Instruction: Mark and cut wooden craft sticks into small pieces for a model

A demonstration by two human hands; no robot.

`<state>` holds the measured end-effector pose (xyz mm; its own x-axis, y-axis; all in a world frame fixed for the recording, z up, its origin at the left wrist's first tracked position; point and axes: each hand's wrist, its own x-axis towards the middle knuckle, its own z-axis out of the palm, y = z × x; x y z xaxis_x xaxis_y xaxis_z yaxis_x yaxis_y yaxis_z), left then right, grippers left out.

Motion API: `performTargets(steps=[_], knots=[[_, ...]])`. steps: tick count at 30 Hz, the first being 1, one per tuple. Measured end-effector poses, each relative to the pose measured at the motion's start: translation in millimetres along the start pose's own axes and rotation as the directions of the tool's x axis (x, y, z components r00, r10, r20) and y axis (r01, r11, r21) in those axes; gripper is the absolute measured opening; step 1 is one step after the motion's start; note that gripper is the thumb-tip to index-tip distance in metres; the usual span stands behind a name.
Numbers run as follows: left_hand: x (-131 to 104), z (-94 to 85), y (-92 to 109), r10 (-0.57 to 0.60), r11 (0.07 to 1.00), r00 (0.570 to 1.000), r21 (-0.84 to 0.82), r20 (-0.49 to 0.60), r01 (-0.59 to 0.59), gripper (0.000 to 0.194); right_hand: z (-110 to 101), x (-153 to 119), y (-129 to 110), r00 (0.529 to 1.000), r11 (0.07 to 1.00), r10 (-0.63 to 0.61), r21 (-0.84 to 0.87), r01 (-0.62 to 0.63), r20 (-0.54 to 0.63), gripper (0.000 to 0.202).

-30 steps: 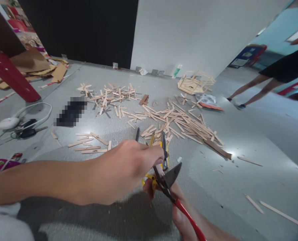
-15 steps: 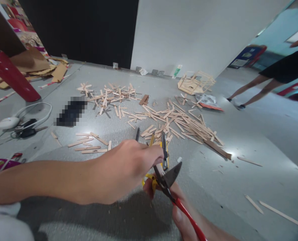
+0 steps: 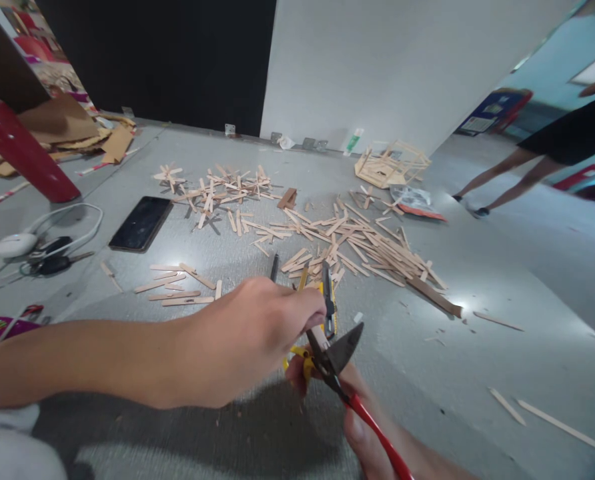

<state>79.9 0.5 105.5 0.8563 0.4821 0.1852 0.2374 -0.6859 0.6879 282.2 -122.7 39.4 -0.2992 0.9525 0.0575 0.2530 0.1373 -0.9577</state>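
Observation:
My left hand (image 3: 272, 327) reaches in from the left, fingers pinched on a small wooden craft stick (image 3: 319, 337). Most of that stick is hidden by the fingers. Its visible end sits between the spread blades of red-handled snips (image 3: 345, 348), which also have a yellow part near the pivot. At the lower right, my right hand (image 3: 365, 427) is wrapped round the snips' handles. Just past my left fingertips lies a yellow and black utility knife (image 3: 329, 303) on the floor. A dark pen (image 3: 275, 268) lies behind my left hand.
Craft sticks (image 3: 367, 240) are heaped ahead, with glued clusters (image 3: 222, 190) behind. A stick frame (image 3: 390, 163) stands near the wall. A phone (image 3: 141, 223), keys (image 3: 55, 257) and a red cylinder (image 3: 30, 153) are at left. A person's legs (image 3: 522, 170) show at right.

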Motion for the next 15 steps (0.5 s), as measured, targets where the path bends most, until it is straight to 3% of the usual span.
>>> performTargets(steps=[7,15], knots=[[-1.5,0.7,0.0,0.003,1.0,1.0,0.004,-0.003,-0.003,0.024,-0.6,-9.1,14.7,1.0,1.0,-0.006,0.009,0.006,0.027,0.044],[3.4,1.3,0.1,0.082,0.996,0.996,-0.019,-0.041,-0.083,0.022,9.1,1.4,4.0,0.995,1.0,-0.005,0.006,0.005,-0.103,0.053]])
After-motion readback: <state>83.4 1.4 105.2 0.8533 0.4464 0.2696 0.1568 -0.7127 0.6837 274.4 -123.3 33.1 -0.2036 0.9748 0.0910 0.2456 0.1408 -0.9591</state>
